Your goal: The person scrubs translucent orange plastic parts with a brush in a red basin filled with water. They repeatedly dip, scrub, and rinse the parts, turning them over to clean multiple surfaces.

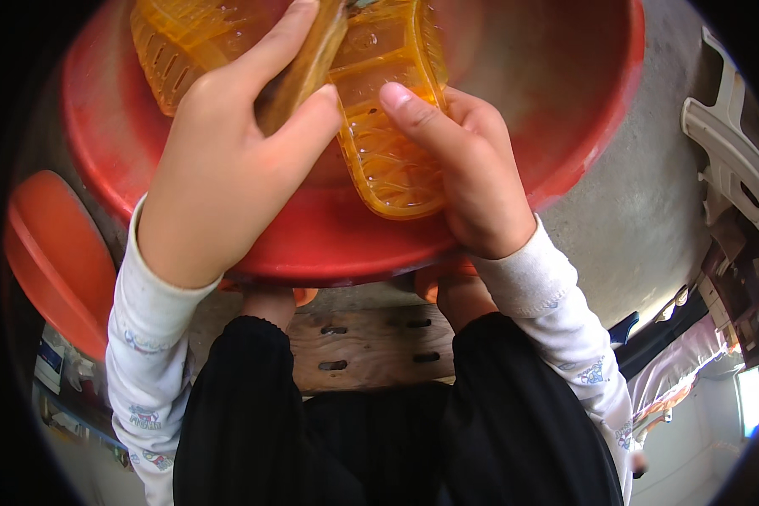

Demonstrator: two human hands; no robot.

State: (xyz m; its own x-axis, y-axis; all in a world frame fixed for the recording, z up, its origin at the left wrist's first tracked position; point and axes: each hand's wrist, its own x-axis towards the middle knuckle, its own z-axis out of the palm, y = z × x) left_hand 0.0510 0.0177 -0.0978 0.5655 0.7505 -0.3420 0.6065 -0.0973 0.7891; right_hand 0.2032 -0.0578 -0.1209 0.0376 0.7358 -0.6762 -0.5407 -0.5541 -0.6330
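Observation:
Over a large red plastic basin (354,253), my right hand (468,152) grips a translucent amber plastic tray (395,164) by its right edge, thumb on the inside. The tray is tilted, with ribbed walls and a few dark specks in it. My left hand (246,139) is closed around a brown, wooden-looking handle (310,63), whose upper end runs out of the picture at the top. The handle lies close against the tray's left side. What it belongs to cannot be told. Another amber slotted plastic container (183,57) sits in the basin at the upper left, partly behind my left hand.
An orange-red plastic basin (63,259) stands at the left. A white plastic chair (727,133) lies on the concrete floor (620,190) at the right. Between my legs is a slotted wooden board (373,341). Household items and cloth show at the lower right rim.

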